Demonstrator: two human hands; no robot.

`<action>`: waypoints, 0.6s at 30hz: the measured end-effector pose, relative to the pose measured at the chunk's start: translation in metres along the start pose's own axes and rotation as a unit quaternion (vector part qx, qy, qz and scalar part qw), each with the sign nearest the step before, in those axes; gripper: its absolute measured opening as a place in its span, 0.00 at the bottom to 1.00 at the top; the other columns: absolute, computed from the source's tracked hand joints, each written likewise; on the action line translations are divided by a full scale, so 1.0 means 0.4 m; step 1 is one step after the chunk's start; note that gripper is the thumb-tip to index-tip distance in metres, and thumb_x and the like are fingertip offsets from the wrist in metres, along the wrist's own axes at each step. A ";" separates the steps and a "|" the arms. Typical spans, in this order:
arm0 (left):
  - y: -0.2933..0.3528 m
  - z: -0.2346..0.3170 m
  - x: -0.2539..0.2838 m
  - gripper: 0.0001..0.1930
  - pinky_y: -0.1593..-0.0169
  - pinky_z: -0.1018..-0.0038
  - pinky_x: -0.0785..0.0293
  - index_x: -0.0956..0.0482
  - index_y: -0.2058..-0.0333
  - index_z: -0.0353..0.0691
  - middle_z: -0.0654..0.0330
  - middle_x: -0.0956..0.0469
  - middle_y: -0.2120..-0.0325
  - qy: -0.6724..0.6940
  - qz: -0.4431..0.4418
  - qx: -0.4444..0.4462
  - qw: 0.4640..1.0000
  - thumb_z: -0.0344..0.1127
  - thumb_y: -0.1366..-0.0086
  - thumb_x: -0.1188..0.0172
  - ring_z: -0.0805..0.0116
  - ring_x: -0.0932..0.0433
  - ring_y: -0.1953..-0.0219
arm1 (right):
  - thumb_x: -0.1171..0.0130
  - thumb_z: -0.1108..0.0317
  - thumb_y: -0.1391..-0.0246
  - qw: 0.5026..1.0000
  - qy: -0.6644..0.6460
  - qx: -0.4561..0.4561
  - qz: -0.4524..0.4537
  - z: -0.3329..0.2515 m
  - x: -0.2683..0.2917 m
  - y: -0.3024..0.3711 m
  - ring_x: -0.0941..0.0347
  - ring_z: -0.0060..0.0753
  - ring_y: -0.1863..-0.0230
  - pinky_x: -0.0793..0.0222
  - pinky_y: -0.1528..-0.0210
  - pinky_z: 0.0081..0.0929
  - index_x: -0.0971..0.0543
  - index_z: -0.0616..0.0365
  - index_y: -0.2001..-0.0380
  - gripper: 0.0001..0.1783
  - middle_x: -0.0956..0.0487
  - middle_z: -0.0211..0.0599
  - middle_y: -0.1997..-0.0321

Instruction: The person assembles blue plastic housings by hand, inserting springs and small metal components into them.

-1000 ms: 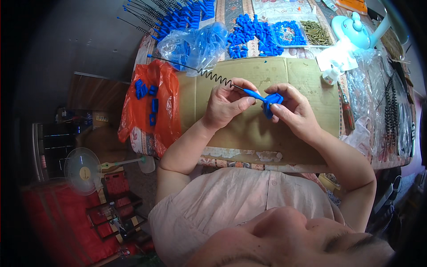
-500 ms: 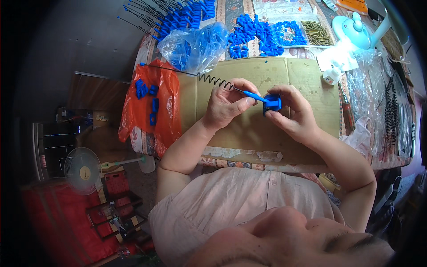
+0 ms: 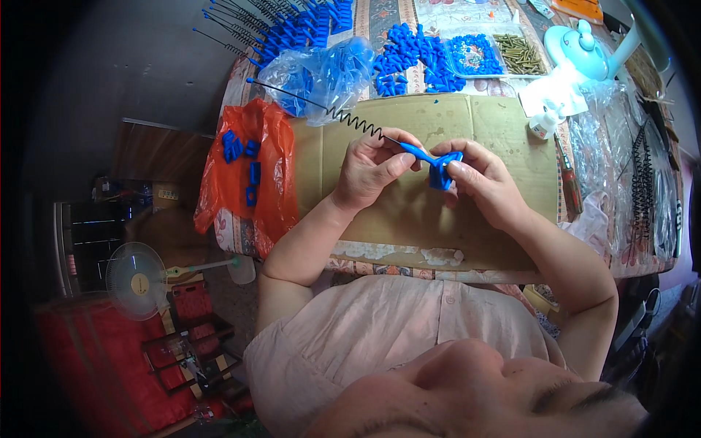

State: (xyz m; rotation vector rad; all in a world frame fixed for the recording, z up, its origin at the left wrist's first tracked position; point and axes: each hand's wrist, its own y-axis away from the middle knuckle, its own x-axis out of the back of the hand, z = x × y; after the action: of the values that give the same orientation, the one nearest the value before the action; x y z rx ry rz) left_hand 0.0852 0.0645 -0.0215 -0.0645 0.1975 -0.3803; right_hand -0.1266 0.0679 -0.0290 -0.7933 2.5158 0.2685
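My left hand [image 3: 365, 175] pinches a slim blue tapered sleeve [image 3: 416, 152] between thumb and fingers. From the sleeve's back end a black coiled wire [image 3: 354, 123] runs up and to the left, tipped with a small blue knob. A blue plastic block [image 3: 439, 177] sits at the sleeve's front end, gripped by my right hand [image 3: 485, 182] with the thumb on top. Whether sleeve and block are joined, I cannot tell. Both hands are above a brown cardboard sheet [image 3: 394, 226].
An orange-red bag [image 3: 276, 175] bearing blue blocks lies left. Behind are a clear bag [image 3: 321, 77], blue cones [image 3: 409, 55], a tray [image 3: 485, 75] of small blue parts and brass-coloured pins. To the right stand a lamp [image 3: 584, 55], a white bottle [image 3: 544, 125] and a screwdriver [image 3: 572, 190].
The blue block has been turned in my right hand, whose thumb now lies over it. The coiled wire has swung up at its far end and shifted slightly right.
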 end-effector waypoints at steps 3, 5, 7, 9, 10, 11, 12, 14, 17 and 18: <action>0.000 -0.001 0.001 0.10 0.60 0.74 0.29 0.27 0.61 0.35 0.56 0.24 0.67 -0.003 0.002 0.001 1.000 0.30 0.42 0.43 0.70 0.25 0.66 | 0.47 0.61 0.43 0.998 -0.048 -0.038 0.011 -0.005 -0.004 -0.003 0.33 0.16 0.73 0.31 0.70 0.20 0.31 0.63 0.54 0.19 0.27 0.30 0.69; 0.000 -0.001 0.001 0.11 0.60 0.74 0.29 0.27 0.61 0.35 0.56 0.24 0.67 -0.005 0.005 0.002 1.000 0.30 0.42 0.43 0.70 0.25 0.65 | 0.49 0.58 0.43 0.997 -0.059 -0.057 -0.002 -0.009 -0.002 -0.005 0.33 0.15 0.73 0.31 0.71 0.21 0.31 0.63 0.53 0.20 0.28 0.30 0.71; 0.000 -0.002 -0.001 0.11 0.60 0.74 0.29 0.27 0.61 0.35 0.56 0.25 0.67 0.001 0.006 0.002 1.000 0.30 0.43 0.43 0.70 0.25 0.66 | 0.50 0.57 0.42 0.996 -0.064 -0.067 -0.011 -0.006 0.005 -0.006 0.32 0.16 0.73 0.31 0.71 0.21 0.31 0.63 0.54 0.21 0.27 0.31 0.70; -0.002 0.002 -0.008 0.09 0.60 0.77 0.29 0.26 0.62 0.35 0.58 0.24 0.68 0.011 0.010 0.001 1.000 0.27 0.43 0.44 0.73 0.25 0.66 | 0.51 0.57 0.42 0.994 -0.070 -0.078 -0.021 -0.007 0.006 -0.006 0.32 0.17 0.73 0.31 0.71 0.20 0.31 0.63 0.54 0.21 0.27 0.32 0.69; -0.003 0.004 -0.011 0.08 0.61 0.79 0.28 0.26 0.63 0.36 0.61 0.23 0.69 0.020 0.014 0.001 1.000 0.24 0.43 0.46 0.76 0.25 0.67 | 0.53 0.55 0.41 0.993 -0.076 -0.083 -0.023 -0.011 0.003 -0.006 0.31 0.19 0.74 0.31 0.71 0.20 0.30 0.63 0.55 0.21 0.26 0.34 0.69; -0.003 0.001 -0.007 0.08 0.61 0.79 0.28 0.26 0.63 0.36 0.61 0.23 0.69 0.021 0.014 0.001 1.000 0.24 0.43 0.46 0.76 0.25 0.67 | 0.54 0.54 0.41 0.992 -0.082 -0.089 -0.025 -0.014 0.002 -0.006 0.31 0.21 0.75 0.32 0.70 0.20 0.30 0.63 0.56 0.21 0.25 0.37 0.68; -0.002 -0.004 -0.002 0.09 0.61 0.77 0.29 0.26 0.62 0.35 0.58 0.24 0.68 0.019 0.003 0.002 1.000 0.27 0.43 0.44 0.73 0.25 0.66 | 0.54 0.54 0.41 0.992 -0.081 -0.089 -0.025 -0.014 0.003 -0.006 0.31 0.21 0.75 0.32 0.70 0.20 0.30 0.63 0.56 0.21 0.25 0.37 0.68; -0.001 -0.006 -0.001 0.11 0.61 0.74 0.29 0.27 0.61 0.35 0.55 0.25 0.67 0.017 -0.007 0.003 1.000 0.30 0.43 0.43 0.70 0.25 0.66 | 0.56 0.52 0.40 0.990 -0.080 -0.110 -0.046 -0.014 0.009 -0.007 0.30 0.26 0.77 0.33 0.69 0.21 0.29 0.62 0.58 0.22 0.23 0.42 0.66; -0.002 -0.006 -0.003 0.10 0.61 0.74 0.30 0.27 0.61 0.35 0.56 0.25 0.67 0.028 -0.009 0.005 1.000 0.30 0.43 0.43 0.70 0.26 0.66 | 0.58 0.51 0.40 0.988 -0.087 -0.118 -0.050 -0.008 0.012 -0.009 0.30 0.28 0.78 0.34 0.68 0.23 0.29 0.61 0.59 0.23 0.23 0.45 0.67; -0.003 -0.006 -0.002 0.10 0.61 0.74 0.30 0.27 0.61 0.35 0.56 0.25 0.68 0.032 -0.011 0.007 0.999 0.29 0.43 0.44 0.70 0.26 0.66 | 0.58 0.51 0.40 0.988 -0.087 -0.118 -0.051 -0.008 0.013 -0.011 0.30 0.28 0.78 0.34 0.68 0.23 0.29 0.61 0.59 0.23 0.23 0.45 0.67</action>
State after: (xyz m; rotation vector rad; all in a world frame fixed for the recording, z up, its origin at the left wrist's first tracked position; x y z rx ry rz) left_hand 0.0835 0.0638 -0.0235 -0.0411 0.2578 -0.4056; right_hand -0.1288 0.0607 -0.0289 -0.9431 2.2982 0.5834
